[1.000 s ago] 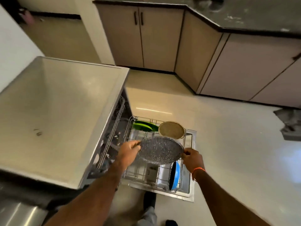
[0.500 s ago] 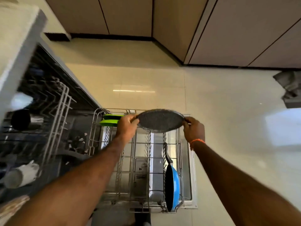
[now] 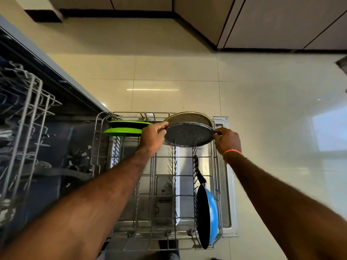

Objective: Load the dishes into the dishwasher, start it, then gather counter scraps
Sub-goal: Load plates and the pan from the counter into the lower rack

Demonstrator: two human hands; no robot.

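Lowered since before: our left hand (image 3: 153,136) and right hand (image 3: 227,140) pinch grey plate (image 3: 188,135) edges; stiff, breakable, rim-held.

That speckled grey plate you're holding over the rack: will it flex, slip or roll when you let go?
The speckled grey plate looks rigid: held only at opposite rims by the left hand and right hand, it shows no sag. Being round, it could roll or tip unless seated between the lower rack tines. Its matte surface probably grips fairly well.
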